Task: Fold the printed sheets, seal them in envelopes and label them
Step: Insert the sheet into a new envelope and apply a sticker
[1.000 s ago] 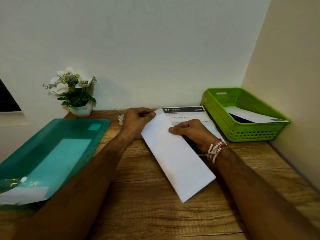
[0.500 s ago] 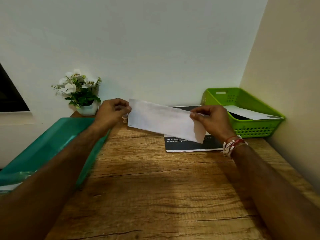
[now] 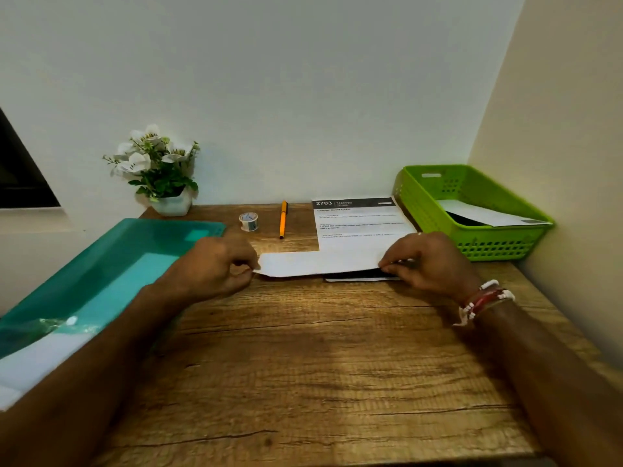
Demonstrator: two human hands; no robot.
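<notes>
1. The white envelope [image 3: 320,264] is being held flat and low at the far middle of the wooden table [image 3: 303,348], overlapping the printed sheet [image 3: 360,220].
2. The left hand [image 3: 212,267] is pinching its left end and the right hand [image 3: 428,261] its right end, the two well apart.
3. A tape roll [image 3: 248,221] and an orange pen [image 3: 282,219] are lying just behind the envelope.
4. A green basket [image 3: 505,246] holding paper is standing at the right, and a teal folder [image 3: 101,264] is lying at the left.

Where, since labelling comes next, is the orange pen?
Head view: the orange pen lies near the back wall, between the tape roll on its left and the printed sheet.
</notes>
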